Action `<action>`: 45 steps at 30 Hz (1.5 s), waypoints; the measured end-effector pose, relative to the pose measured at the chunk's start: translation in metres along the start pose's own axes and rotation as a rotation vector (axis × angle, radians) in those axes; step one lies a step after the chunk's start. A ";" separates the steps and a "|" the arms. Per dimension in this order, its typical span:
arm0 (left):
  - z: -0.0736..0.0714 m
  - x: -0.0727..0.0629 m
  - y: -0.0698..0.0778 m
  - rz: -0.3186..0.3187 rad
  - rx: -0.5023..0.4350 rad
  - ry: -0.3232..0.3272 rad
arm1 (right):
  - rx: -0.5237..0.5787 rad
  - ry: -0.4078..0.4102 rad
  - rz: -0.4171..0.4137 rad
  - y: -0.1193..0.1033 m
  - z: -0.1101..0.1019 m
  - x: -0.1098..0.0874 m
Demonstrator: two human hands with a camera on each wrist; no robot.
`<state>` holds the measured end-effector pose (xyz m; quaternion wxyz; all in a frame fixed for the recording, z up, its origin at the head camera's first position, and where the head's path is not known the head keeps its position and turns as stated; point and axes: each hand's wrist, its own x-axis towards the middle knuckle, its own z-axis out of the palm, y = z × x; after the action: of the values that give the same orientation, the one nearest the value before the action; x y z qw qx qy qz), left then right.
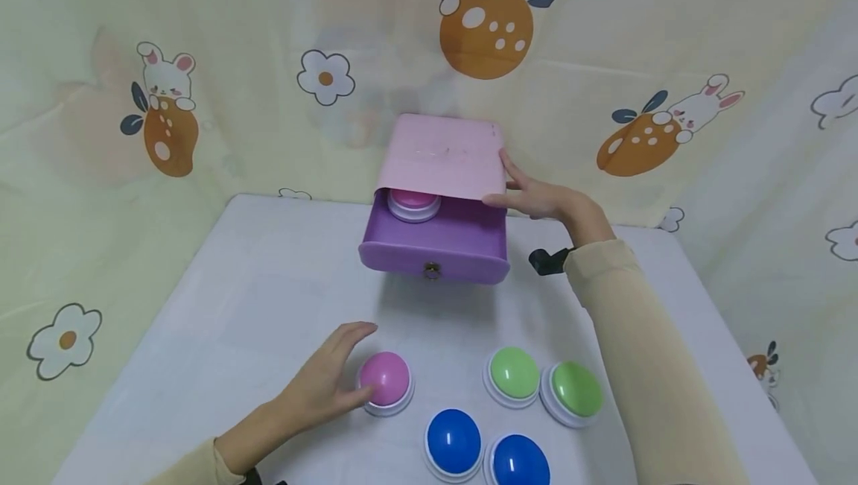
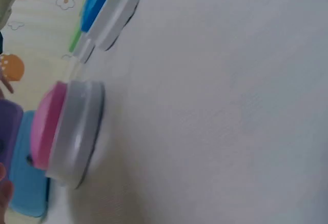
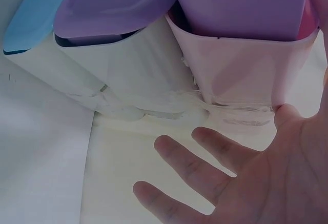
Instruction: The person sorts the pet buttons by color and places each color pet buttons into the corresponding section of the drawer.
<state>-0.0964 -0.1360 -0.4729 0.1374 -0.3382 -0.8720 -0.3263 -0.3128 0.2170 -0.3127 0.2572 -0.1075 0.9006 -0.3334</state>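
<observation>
In the head view, a pink drawer box (image 1: 445,153) stands at the back with its purple drawer (image 1: 434,265) pulled out. Inside the drawer lies a push button (image 1: 413,205) with a pink dome and white base. My right hand (image 1: 539,198) touches the box's right side; the right wrist view has its fingers (image 3: 192,165) straight and spread. On the table, my left hand (image 1: 318,384) reaches around a second pink button (image 1: 385,381), thumb overlapping its dome in the head view. In the left wrist view, this pink button (image 2: 74,131) sits flat, fingertips at the left edge.
Two green buttons (image 1: 514,373) and two blue buttons (image 1: 454,442) stand right of the left hand on the white table (image 1: 268,269). Under the open drawer, another purple drawer (image 3: 113,8) and a blue drawer (image 3: 33,14) are stacked. A patterned curtain (image 1: 255,120) hangs behind.
</observation>
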 end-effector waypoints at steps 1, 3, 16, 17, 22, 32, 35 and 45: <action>0.004 -0.003 0.001 -0.024 -0.002 -0.046 | -0.002 0.004 -0.003 0.001 0.000 0.000; 0.010 -0.006 0.003 -0.053 -0.024 -0.117 | -0.008 0.008 -0.009 0.002 0.000 0.000; 0.029 -0.016 -0.002 -0.084 -0.069 -0.223 | 0.006 -0.013 -0.014 -0.008 0.000 -0.009; 0.030 -0.016 -0.003 -0.087 -0.063 -0.216 | 0.016 -0.014 -0.017 -0.005 0.000 -0.007; 0.032 -0.018 -0.005 -0.137 -0.049 -0.211 | 0.045 -0.024 -0.022 0.003 -0.001 0.000; 0.031 -0.015 -0.005 -0.193 -0.069 -0.246 | 0.063 -0.059 -0.007 -0.016 -0.001 -0.016; 0.031 -0.015 -0.006 -0.202 -0.067 -0.251 | 0.065 -0.059 -0.005 -0.014 -0.001 -0.015; 0.031 -0.012 -0.006 -0.205 -0.066 -0.228 | 0.070 -0.029 -0.038 0.007 -0.001 0.002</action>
<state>-0.0923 -0.1245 -0.5041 -0.0077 -0.2867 -0.9007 -0.3265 -0.3147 0.2218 -0.3173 0.2673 -0.1201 0.8825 -0.3680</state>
